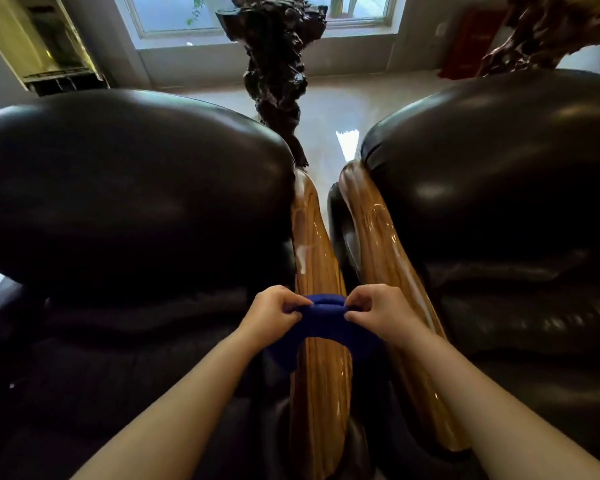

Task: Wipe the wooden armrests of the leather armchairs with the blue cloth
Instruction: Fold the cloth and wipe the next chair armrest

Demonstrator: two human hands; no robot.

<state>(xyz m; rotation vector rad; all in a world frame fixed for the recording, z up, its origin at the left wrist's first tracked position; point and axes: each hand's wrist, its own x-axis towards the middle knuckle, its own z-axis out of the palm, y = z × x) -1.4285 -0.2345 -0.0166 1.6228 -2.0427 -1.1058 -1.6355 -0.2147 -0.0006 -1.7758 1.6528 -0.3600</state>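
- Blue cloth (326,320) lies draped across the near part of the left chair's wooden armrest (317,271), its middle over the crown of the wood and its two ends hanging down either side; I read that saddle shape as a way to cover top and flanks in one pass.
- Left hand (274,311) is pinched shut on the cloth's left edge, fingers curled in, knuckles up.
- Right hand (378,310) is clamped the same way on the right edge, so the fabric is pulled taut between the two grips rather than bunched.
- Holding both ends like this, I judge, lets me slide the cloth along the rail's length, toward the far end or back, with even pressure.
- Pale smears show on the armrest farther along, beyond the cloth, which suggests that stretch is not yet wiped, though they may partly be window glare.
- Second wooden armrest (378,237), just right across a narrow gap, belongs to the right armchair (499,168) and has no cloth on it.
- Left armchair (118,185) fills the left side, dark glossy leather.
- Beyond the gap stands a dark gnarled wooden sculpture (278,64) on the shiny floor (333,109), before a window (174,12).
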